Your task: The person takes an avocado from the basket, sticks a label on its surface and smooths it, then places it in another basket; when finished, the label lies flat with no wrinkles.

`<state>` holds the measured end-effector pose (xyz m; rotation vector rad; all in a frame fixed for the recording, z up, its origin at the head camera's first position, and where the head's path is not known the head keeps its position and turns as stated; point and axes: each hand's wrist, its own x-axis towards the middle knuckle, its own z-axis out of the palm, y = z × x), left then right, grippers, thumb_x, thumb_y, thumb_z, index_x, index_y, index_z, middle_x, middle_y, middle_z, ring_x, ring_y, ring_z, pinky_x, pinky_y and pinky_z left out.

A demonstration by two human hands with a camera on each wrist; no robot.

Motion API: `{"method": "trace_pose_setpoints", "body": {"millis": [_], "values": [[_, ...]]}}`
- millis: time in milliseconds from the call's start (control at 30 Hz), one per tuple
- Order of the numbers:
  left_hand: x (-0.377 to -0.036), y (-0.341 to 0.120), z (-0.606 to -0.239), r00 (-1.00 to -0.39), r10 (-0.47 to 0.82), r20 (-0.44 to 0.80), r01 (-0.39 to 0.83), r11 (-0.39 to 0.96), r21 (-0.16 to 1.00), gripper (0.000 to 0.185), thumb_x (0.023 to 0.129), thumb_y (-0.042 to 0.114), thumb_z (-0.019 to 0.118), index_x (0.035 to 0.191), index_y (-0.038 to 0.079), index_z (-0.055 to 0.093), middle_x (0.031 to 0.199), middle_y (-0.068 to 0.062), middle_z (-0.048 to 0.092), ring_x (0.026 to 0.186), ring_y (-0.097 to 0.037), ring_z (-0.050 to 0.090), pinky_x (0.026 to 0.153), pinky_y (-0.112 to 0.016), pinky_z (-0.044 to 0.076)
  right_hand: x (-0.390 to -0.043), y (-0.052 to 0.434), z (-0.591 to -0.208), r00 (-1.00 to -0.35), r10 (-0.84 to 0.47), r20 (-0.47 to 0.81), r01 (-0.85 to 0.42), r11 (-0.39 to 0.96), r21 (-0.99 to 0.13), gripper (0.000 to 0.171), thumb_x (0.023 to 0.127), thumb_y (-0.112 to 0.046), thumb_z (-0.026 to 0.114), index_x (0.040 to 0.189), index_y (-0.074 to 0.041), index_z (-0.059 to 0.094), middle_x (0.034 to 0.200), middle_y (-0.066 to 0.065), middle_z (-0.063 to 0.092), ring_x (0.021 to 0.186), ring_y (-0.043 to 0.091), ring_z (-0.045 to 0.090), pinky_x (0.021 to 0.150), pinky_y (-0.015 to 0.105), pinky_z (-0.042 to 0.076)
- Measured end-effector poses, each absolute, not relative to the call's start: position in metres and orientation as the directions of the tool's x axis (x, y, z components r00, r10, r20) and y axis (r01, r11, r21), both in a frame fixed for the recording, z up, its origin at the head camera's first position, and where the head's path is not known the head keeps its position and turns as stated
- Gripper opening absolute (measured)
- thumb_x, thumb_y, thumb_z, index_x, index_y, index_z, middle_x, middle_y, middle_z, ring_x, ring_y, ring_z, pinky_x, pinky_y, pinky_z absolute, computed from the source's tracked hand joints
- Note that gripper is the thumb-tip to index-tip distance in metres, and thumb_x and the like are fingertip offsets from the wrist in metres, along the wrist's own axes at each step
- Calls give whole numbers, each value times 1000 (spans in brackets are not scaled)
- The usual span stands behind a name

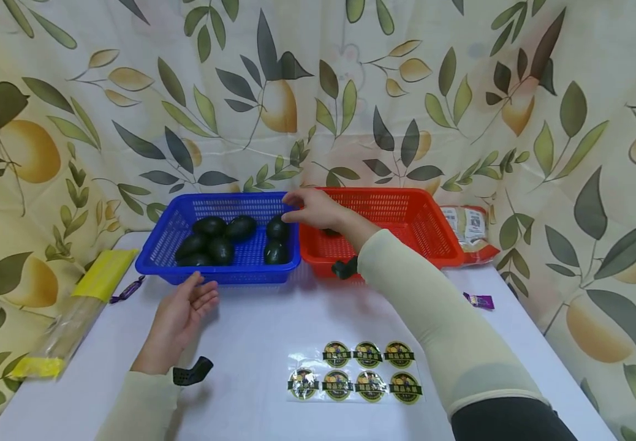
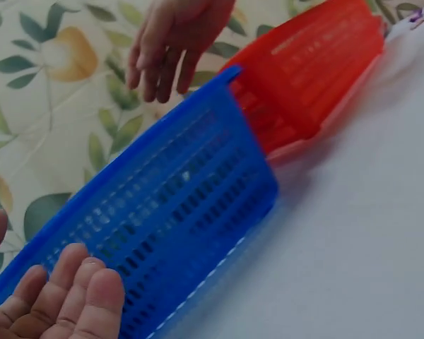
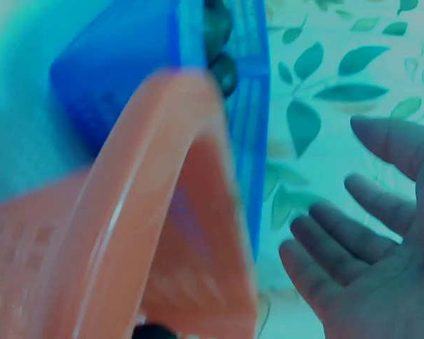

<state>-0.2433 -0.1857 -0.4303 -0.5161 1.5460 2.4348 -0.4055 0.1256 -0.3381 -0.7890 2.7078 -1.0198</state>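
Dark avocados in blue basket

The right hand mostly hides a dark object in the red basket; its kind is unclear.

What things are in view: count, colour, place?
Blue basket: one, blue, centre.
Red basket: one, red, alongside.
Avocados: seven visible, dark green, blue basket.
Lump: one, dark, red basket.
Stickers: seven, black-gold, front.
Candies: two, purple, sides.
Snack bag: one, red-white, right.
Packet: one, yellow-clear, left.
Table: one, white, below.
Cloth: uncounted, patterned cream, behind.
Sleeves: two pale, one black, arms.
Wrist pieces: two, black, wrists.
Left hand: one, before blue basket.
Right hand: one, above both baskets.
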Motion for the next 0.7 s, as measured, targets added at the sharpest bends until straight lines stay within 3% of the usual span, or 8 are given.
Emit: {"method": "trace_pose_setpoints", "body": {"millis": [167,333,467,700], "values": [[-254,-205,-424,-900,-80,-428,-336,-498,799,40,104,48,55,132,22,44,124,1,64,112,-11,66,99,-24,56,-404,101,-332,-804,-594,2,-377,508,-774,51,95,-32,74,140,-14,60,141,7,64,129,21,59,113,41,49],[-262,-210,-428,-899,-156,-408,-282,-506,815,27,108,38,50,127,18,45,114,0,63,111,-14,66,95,-24,58,-419,69,-336,-766,-643,-18,-362,454,-814,49,96,-31,73,140,-12,61,141,12,64,126,22,61,109,39,51],[-264,-209,-432,-904,-199,-379,-254,-464,849,22,111,34,47,123,16,46,110,-1,63,107,-14,67,94,-23,58,-435,50,-347,-755,-654,-48,-375,491,-786,50,96,-31,73,140,-9,61,140,12,64,124,24,61,108,38,52],[-267,-207,-436,-914,-213,-345,-226,-439,870,21,111,33,46,122,14,46,107,-1,64,105,-14,69,97,-26,58,-467,43,-367,-790,-598,-139,-407,679,-611,52,96,-32,73,140,-6,62,139,12,64,129,29,57,116,45,44]]}}
